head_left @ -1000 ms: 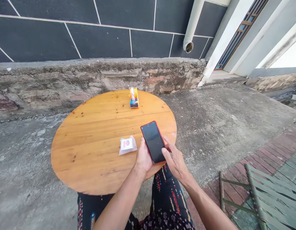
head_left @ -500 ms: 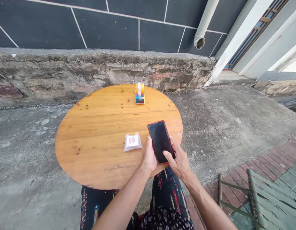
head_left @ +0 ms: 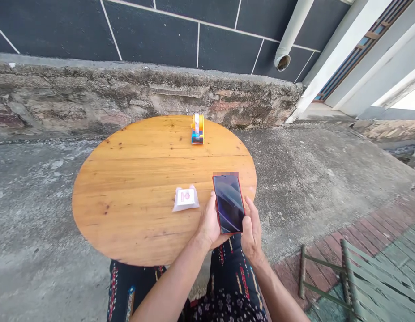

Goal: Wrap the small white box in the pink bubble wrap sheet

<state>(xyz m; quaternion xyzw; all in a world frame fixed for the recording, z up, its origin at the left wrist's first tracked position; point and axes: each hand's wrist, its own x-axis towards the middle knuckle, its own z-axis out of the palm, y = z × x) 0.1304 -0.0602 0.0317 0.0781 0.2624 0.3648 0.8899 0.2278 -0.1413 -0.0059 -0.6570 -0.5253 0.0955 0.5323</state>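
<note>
A smartphone (head_left: 229, 203) in a red case is held above the near right edge of the round wooden table, its screen dark with pale reflections. My left hand (head_left: 210, 221) grips its left side, thumb along the edge. At the lower right edge, my right hand (head_left: 251, 230) holds the phone with its thumb beside the screen; the fingertips behind are partly hidden. Left of the phone lies a small white box (head_left: 186, 197) with red print, wrapped in clear plastic. A yellow and blue tape dispenser (head_left: 197, 129) stands at the table's far side.
The round wooden table (head_left: 133, 188) stands before my knees, close to a low stone ledge (head_left: 133, 98) under a dark wall. A white drainpipe (head_left: 291, 36) comes down the wall. To my lower right is a green slatted chair (head_left: 371, 277).
The phone has turned more upright and shifted slightly right and down. My right thumb has moved off the screen to the phone's right edge. The screen now shows pale streaks.
</note>
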